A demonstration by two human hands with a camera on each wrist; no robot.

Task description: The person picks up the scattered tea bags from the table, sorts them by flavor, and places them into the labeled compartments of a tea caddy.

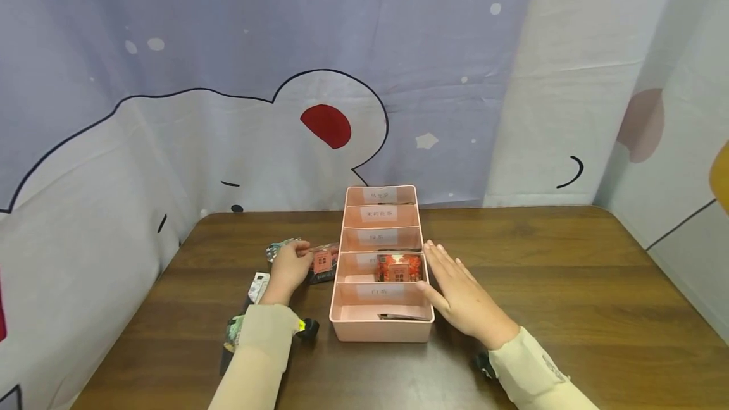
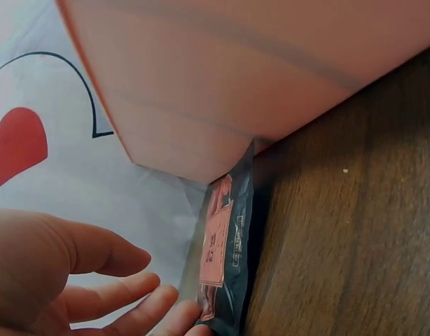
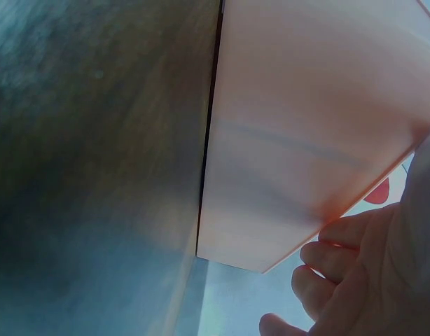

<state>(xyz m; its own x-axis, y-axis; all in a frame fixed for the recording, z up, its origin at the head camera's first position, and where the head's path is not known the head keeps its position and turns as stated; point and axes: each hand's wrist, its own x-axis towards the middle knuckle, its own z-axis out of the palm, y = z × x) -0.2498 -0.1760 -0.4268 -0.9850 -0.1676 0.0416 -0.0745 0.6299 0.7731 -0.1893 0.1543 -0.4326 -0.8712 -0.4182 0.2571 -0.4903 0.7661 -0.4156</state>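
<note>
A pink divided box [image 1: 380, 331] with paper labels stands on the table. In its second compartment from the front lies a red tea packet [image 1: 400, 268]; a thin packet edge [image 1: 403, 317] shows in the front one. My left hand [image 1: 289, 274] is left of the box, fingers at the near edge of a dark tea packet with a red label [image 2: 216, 245]. The left thumb is apart from the fingers in the left wrist view. That packet lies against the box's left wall. My right hand [image 1: 462, 293] rests with nearly straight fingers along the box's right rim [image 3: 320, 225].
Left of the box are a patterned packet [image 1: 274, 249] partly behind my left hand, a white packet [image 1: 259, 285] and a green-and-dark packet [image 1: 233, 333] beside my left sleeve. A printed curtain [image 1: 228, 138] hangs behind the wooden table [image 1: 558, 271].
</note>
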